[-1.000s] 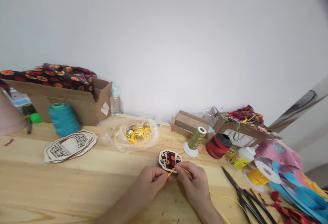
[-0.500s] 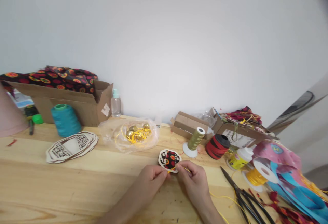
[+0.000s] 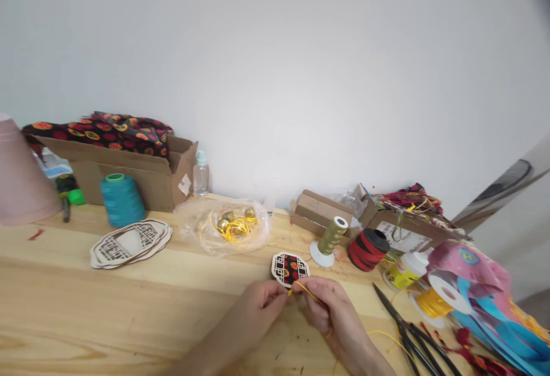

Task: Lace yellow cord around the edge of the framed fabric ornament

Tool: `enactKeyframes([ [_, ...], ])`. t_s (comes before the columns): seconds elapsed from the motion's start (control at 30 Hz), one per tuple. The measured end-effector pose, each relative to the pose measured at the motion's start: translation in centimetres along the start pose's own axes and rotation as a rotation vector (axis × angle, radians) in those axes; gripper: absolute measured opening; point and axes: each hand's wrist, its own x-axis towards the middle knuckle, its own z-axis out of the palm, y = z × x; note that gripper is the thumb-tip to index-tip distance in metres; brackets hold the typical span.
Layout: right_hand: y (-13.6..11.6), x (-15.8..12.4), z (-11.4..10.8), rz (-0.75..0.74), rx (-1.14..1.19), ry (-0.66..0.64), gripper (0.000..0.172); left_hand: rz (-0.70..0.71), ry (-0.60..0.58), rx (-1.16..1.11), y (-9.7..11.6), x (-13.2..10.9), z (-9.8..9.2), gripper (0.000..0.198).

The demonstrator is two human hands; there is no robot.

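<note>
A thin yellow cord (image 3: 308, 292) runs between my two hands, just at the near edge of a small ornament (image 3: 290, 269) with a white cut-out frame over black-and-red patterned fabric. My left hand (image 3: 267, 301) pinches the cord between thumb and forefinger at a small yellow knot or loop. Closed on the cord too, my right hand (image 3: 333, 307) has it passing over the forefinger and trailing down below the palm. Whether the cord is fastened to the ornament is hidden by my fingers. Black scissors (image 3: 406, 321) lie to the right of my right hand.
Frame pieces (image 3: 131, 244) are stacked at left, beside a teal thread cone (image 3: 122, 199). A plastic bag (image 3: 193, 224) holds brass bells on yellow cord. Olive thread (image 3: 330, 237), a red-and-black ribbon roll (image 3: 366, 250), a glue bottle (image 3: 406, 270) and a yellow spool (image 3: 433, 301) stand at right.
My right hand has turned and shifted slightly, with the cord now over its forefinger. My left hand still pinches near the ornament's lower edge. The whole view has shifted a little.
</note>
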Motion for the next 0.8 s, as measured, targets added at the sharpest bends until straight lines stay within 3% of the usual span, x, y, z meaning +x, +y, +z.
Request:
enactKeyframes([
  [0.13,0.4,0.1,0.6,-0.023,-0.091,-0.030,0.027,0.027,-0.021,-0.032,-0.2,0.1,0.0,0.029],
  [0.33,2.0,0.1,0.8,-0.150,-0.591,-0.053,0.030,-0.131,-0.005,-0.187,-1.4,0.5,0.0,0.020],
  [0.43,2.3,0.0,0.7,-0.238,-0.785,-0.043,0.027,-0.139,-0.031,-0.224,-1.4,0.6,0.0,0.021],
  [0.63,0.5,-0.2,1.2,-0.307,-0.953,-0.105,0.021,-0.126,-0.002,-0.238,-1.0,0.6,0.0,0.035],
  [0.8,-0.2,-0.2,1.2,-0.359,-1.075,-0.022,0.023,-0.122,0.018,-0.210,-1.2,0.5,-0.1,0.035],
])
